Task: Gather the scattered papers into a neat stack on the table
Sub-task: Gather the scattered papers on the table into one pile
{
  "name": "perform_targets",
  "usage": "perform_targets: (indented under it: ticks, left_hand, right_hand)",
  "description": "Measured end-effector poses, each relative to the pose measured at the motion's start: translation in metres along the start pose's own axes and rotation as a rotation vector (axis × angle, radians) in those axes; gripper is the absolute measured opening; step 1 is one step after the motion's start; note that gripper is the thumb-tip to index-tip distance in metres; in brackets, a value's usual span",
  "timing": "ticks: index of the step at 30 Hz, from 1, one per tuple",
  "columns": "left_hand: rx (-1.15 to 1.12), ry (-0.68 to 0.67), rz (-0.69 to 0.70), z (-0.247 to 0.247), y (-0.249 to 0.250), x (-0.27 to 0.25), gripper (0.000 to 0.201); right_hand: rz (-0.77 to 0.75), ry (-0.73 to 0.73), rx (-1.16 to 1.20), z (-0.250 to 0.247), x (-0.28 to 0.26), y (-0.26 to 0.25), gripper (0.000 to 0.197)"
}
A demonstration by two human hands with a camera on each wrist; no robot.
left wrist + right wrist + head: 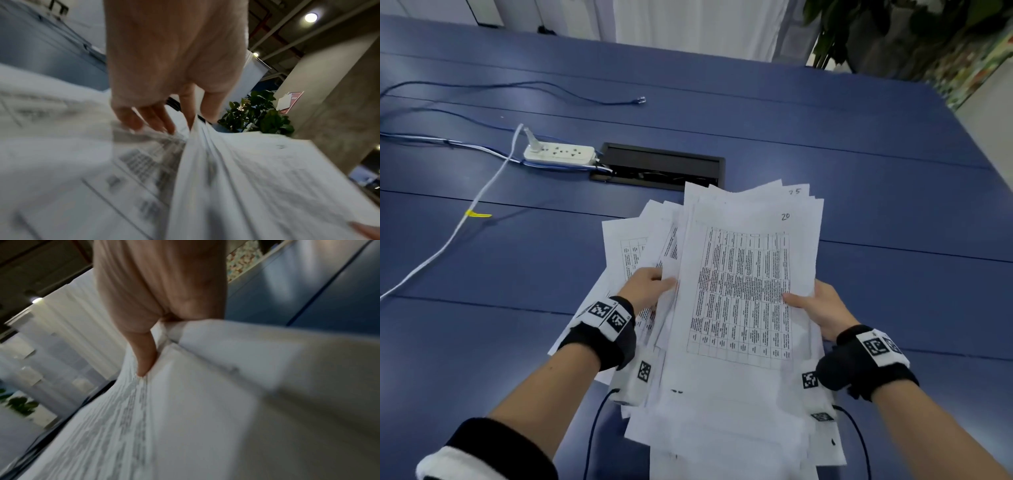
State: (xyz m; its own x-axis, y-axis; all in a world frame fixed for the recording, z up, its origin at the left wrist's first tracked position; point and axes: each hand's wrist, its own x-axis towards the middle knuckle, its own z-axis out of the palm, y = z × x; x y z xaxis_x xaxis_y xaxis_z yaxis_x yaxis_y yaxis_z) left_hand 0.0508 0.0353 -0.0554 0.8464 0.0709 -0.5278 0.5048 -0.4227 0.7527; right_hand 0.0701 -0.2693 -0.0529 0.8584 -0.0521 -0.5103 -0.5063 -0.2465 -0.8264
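Observation:
A thick, uneven pile of white printed papers (739, 291) is held above the blue table (859, 171), its sheets fanned out at the far left corner. My left hand (650, 286) grips the pile's left edge, thumb on top. My right hand (815, 308) grips the right edge, thumb on the top sheet with the table of text. In the left wrist view the left hand (174, 100) has its fingers among blurred sheets (236, 186). In the right wrist view my right hand (148, 337) pinches the papers (185, 418).
A white power strip (560, 153) with a white cord (458, 229) lies at the left, beside a black cable hatch (661, 164) set in the table. Blue cables (517, 85) run across the far left. A potted plant (876, 31) stands past the far right corner.

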Motion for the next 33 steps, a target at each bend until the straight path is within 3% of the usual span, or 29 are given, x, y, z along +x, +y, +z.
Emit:
perform_targets:
  ticks: [3,4,9,15,19,22,25,27,29,33]
  left_hand:
    - [0.23,0.285,-0.054,-0.016,-0.003,0.003,0.039]
    - [0.297,0.324,-0.082,-0.019,-0.004,0.002,0.043]
    - [0.187,0.257,-0.092,-0.008,0.001,0.006,0.062]
    - [0.407,0.203,-0.125,-0.003,0.008,0.008,0.043]
    - [0.495,0.264,-0.13,0.001,0.004,-0.001,0.081]
    - [0.445,0.242,-0.148,-0.002,0.002,-0.001,0.094]
    - [0.361,0.179,-0.175,-0.003,0.008,-0.005,0.088]
    - [0.362,0.134,-0.154,-0.004,0.01,-0.011,0.073]
    - [0.315,0.141,-0.1,-0.003,0.007,-0.013,0.055]
    - [0.118,0.204,-0.002,0.005,0.0,-0.014,0.038]
  right_hand:
    - [-0.018,0.061,0.062,-0.012,0.0,0.004,0.039]
    - [-0.014,0.078,0.093,-0.015,0.0,0.006,0.039]
    - [0.001,0.111,0.165,-0.016,0.001,0.012,0.039]
    - [0.021,0.092,0.196,-0.015,0.002,0.012,0.037]
    - [0.031,0.073,0.193,-0.018,-0.001,0.013,0.04]
    - [0.038,0.049,0.159,-0.014,-0.005,0.015,0.038]
    - [0.04,0.022,0.13,-0.006,-0.008,0.015,0.037]
    - [0.034,0.01,0.129,-0.004,-0.008,0.015,0.038]
    - [0.027,0.004,0.141,-0.007,-0.009,0.014,0.038]
    - [0.018,-0.002,0.162,-0.015,-0.01,0.013,0.031]
